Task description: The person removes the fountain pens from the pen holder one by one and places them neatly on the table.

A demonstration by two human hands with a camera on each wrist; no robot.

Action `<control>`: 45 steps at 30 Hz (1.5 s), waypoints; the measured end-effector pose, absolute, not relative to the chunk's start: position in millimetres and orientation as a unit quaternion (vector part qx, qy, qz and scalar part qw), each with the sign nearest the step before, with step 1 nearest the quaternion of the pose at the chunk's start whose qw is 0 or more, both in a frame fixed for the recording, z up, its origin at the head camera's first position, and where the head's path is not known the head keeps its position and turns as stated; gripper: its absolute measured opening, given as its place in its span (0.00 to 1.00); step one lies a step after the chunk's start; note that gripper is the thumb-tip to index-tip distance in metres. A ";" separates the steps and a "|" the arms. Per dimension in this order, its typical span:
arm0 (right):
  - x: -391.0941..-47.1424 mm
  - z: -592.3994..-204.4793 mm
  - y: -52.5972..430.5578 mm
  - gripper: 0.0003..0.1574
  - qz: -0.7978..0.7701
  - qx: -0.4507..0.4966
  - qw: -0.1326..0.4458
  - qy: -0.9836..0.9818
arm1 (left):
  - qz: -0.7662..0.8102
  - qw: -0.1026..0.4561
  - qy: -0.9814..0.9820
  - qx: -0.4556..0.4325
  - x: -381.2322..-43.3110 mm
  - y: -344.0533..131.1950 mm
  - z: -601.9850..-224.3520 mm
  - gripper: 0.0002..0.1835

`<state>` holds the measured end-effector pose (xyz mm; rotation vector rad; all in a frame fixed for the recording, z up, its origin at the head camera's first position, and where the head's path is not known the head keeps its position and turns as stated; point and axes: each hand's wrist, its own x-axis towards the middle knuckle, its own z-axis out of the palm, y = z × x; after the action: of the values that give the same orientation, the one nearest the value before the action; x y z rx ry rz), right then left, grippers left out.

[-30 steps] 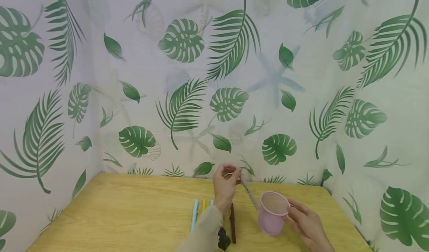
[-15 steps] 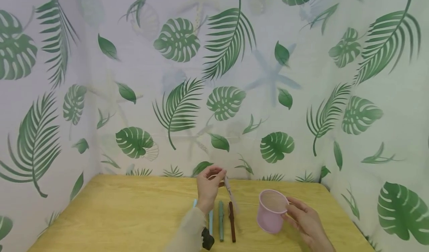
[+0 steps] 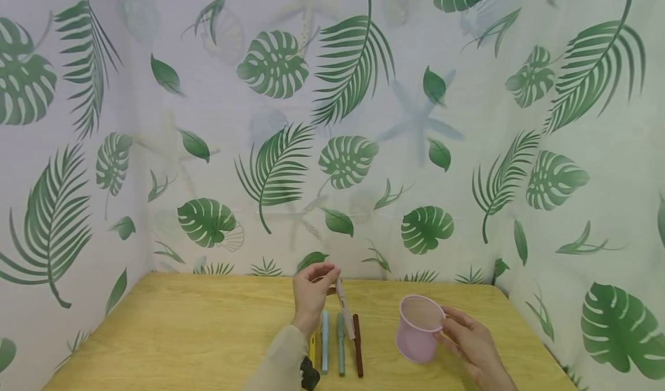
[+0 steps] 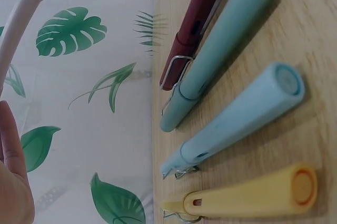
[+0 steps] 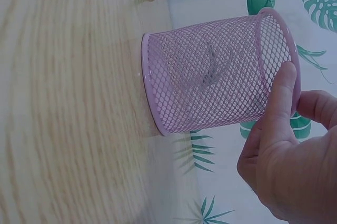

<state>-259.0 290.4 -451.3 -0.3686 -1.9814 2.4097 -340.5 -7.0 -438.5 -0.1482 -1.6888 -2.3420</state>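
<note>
My left hand (image 3: 310, 295) pinches a pale pinkish pen (image 3: 344, 310) near its upper end. The pen slants down, its lower end overlapping the dark red pen (image 3: 358, 350) in the head view. At the right, a pink mesh pen holder (image 5: 210, 76) stands upright on the table, with no pen seen inside. My right hand (image 5: 289, 161) holds it by the rim, thumb against the mesh side. Beside the dark red pen lie a green pen (image 4: 221, 50), a light blue pen (image 4: 242, 113) and a yellow pen (image 4: 253, 195), the yellow one partly behind my left forearm in the head view.
The wooden table (image 3: 208, 327) reaches back to a leaf-patterned curtain (image 3: 291, 166), which also hangs along both sides. A black device (image 3: 309, 373) sits on my left wrist.
My left hand has moved left with the pale pen, away from the pen holder to over the row of pens. The right hand keeps its hold on the rim.
</note>
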 end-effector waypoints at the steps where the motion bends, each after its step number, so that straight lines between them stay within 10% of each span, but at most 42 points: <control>1: -259.2 -451.3 290.1 0.34 0.767 -0.118 0.001 -0.630 | -0.803 0.124 -0.580 -0.049 -341.1 -7.3 -438.3 0.09; 45: -258.6 -451.0 290.0 0.27 0.768 -0.118 -0.003 -0.629 | -0.785 0.139 -0.604 -0.031 -341.6 -41.7 -437.5 0.15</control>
<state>-258.6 290.0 -451.0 -0.3717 -1.9808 2.4187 -341.6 -41.7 -437.5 -0.0888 -1.7450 -2.2681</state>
